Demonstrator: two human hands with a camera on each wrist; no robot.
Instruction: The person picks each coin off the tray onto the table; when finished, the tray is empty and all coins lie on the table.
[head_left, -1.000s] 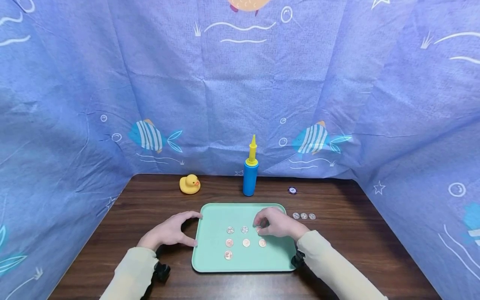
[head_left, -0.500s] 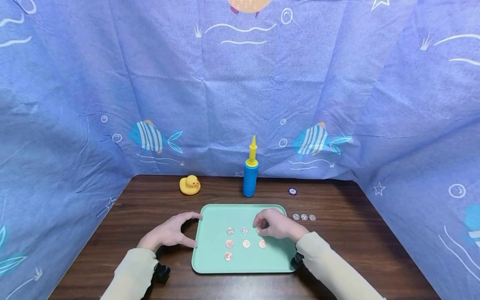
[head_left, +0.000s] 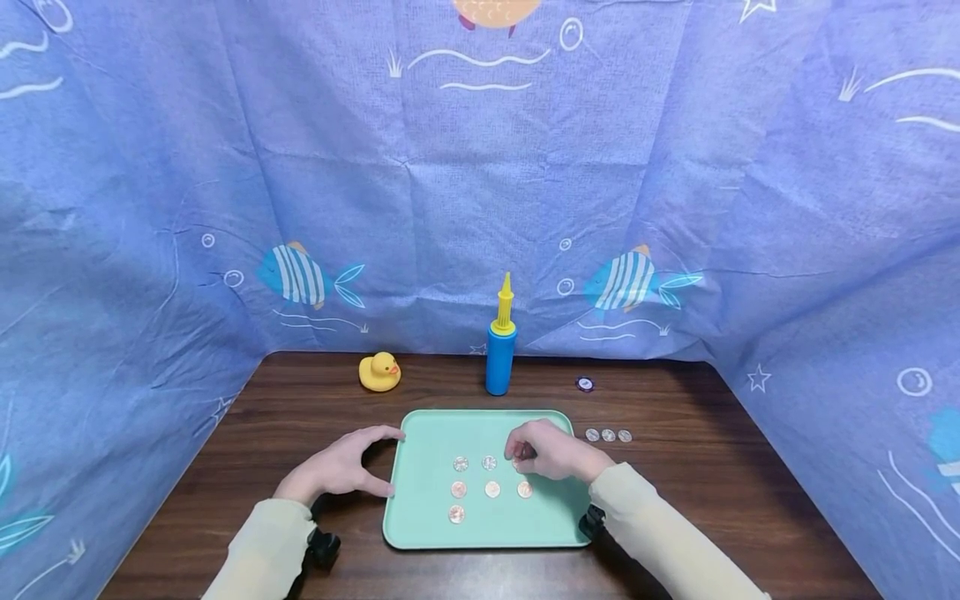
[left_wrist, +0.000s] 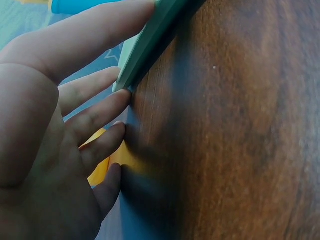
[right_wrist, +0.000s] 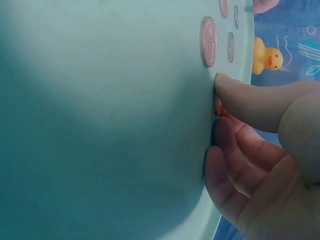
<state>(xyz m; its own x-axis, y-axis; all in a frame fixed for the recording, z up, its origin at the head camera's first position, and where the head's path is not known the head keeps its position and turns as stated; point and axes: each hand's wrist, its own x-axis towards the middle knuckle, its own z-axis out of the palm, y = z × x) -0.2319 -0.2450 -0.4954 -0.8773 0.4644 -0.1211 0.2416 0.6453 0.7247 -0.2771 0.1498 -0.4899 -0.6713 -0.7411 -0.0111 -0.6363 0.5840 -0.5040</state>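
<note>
A mint green tray [head_left: 420,533] lies on the table with coins laid out in rows. In the back row are two silver coins [head_left: 489,462]; in front of them sit a row of copper coins [head_left: 492,490] and a single copper coin [head_left: 457,514]. My right hand [head_left: 551,450] is over the right end of the back row, its thumb and fingertips pinching a copper coin [right_wrist: 218,104] at the tray's surface. The fingers partly hide that coin. My left hand [head_left: 341,462], fingers spread, rests with thumb and fingertips against the tray's left rim.
Just right of the tray, three silver coins [head_left: 608,436] lie in a line on the dark wooden table [head_left: 712,467]. Behind the tray stand a yellow rubber duck [head_left: 380,372], a blue hand pump [head_left: 500,358] with yellow nozzle, and a poker chip [head_left: 585,384]. A blue curtain [head_left: 480,192] surrounds the table.
</note>
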